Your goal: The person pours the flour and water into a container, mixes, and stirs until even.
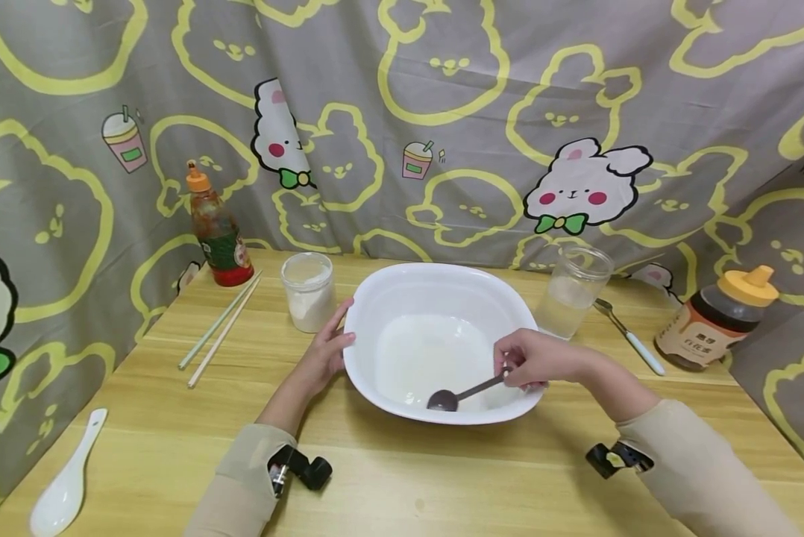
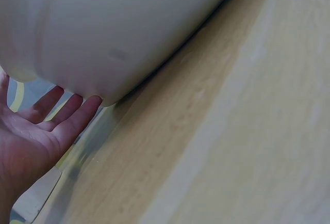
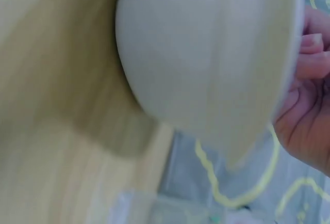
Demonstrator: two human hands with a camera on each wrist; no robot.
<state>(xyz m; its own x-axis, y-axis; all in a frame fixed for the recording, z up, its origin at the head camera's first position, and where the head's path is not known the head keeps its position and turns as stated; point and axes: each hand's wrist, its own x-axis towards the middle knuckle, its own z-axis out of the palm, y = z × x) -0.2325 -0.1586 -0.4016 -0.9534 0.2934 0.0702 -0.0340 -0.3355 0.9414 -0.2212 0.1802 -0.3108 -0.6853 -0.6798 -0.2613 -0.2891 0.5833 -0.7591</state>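
A white oval basin (image 1: pixel 435 277) stands on the table with a pale, glinting liquid (image 1: pixel 429 358) in its bottom. My left hand (image 1: pixel 324 350) steadies its left side, the extended fingers (image 2: pixel 77 121) touching the outer wall below the rim. Over the right part of the basin, my right hand (image 1: pixel 536 358) pinches the handle of a dark brown measuring spoon (image 1: pixel 444 400). The spoon's round bowl is low inside the basin, near the front wall. In the right wrist view the basin's wall hides the spoon and part of the right hand (image 3: pixel 312 90).
Behind stand a jar of white powder (image 1: pixel 309 298), a red sauce bottle (image 1: pixel 221 242) and a glass of water (image 1: pixel 572 298). Chopsticks (image 1: pixel 222 328) and a white soup spoon (image 1: pixel 63 488) lie left. A blue-handled utensil (image 1: pixel 633 343) and a honey bottle (image 1: pixel 711 321) are right. A patterned curtain (image 1: pixel 442 97) borders the table.
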